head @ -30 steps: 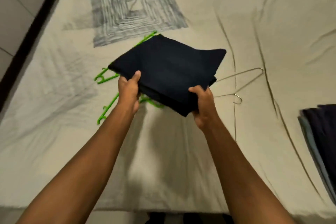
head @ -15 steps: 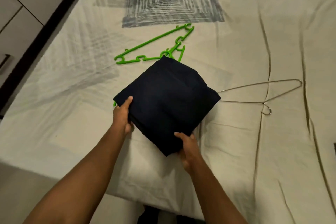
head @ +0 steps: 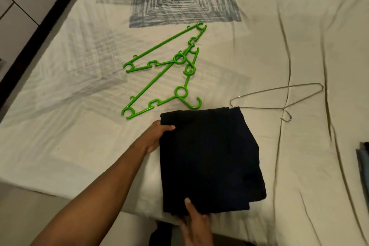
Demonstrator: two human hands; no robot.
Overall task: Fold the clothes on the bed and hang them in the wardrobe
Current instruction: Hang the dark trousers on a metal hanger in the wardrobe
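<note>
Dark folded garment [head: 209,158] on bed [head: 60,146], gripped by both hands.

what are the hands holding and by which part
Both hold the folded dark cloth: left hand grips its upper left edge, right hand its near bottom edge.

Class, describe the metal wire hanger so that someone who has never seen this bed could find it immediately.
On the cream bedsheet, look right of the folded dark garment held in both hands. The wire hanger lies flat there, alone. Unlike the two overlapping green plastic hangers, it is thin, silvery and bare.
</note>
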